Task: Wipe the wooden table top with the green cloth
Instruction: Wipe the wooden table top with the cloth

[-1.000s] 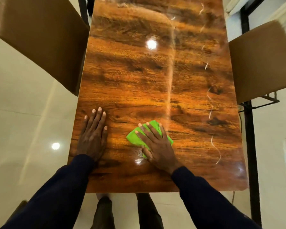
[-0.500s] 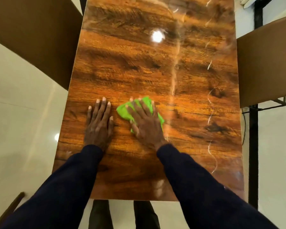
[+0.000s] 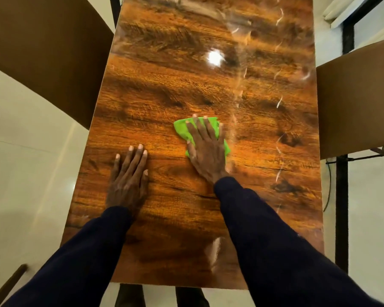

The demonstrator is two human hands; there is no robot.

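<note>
The glossy wooden table top fills the middle of the head view, with lamp glare on it. A bright green cloth lies flat near the table's middle. My right hand presses down on the cloth, fingers spread, covering most of it. To its left, my left hand rests flat on the bare wood with fingers apart, holding nothing. Both arms wear dark sleeves.
A brown chair stands against the table's left edge and another brown chair against its right edge. A black metal frame runs down the right side. Pale tiled floor surrounds the table.
My right hand has pushed the green cloth away from the near edge and a little right, toward the table's middle. My left hand has stayed flat on the wood.
</note>
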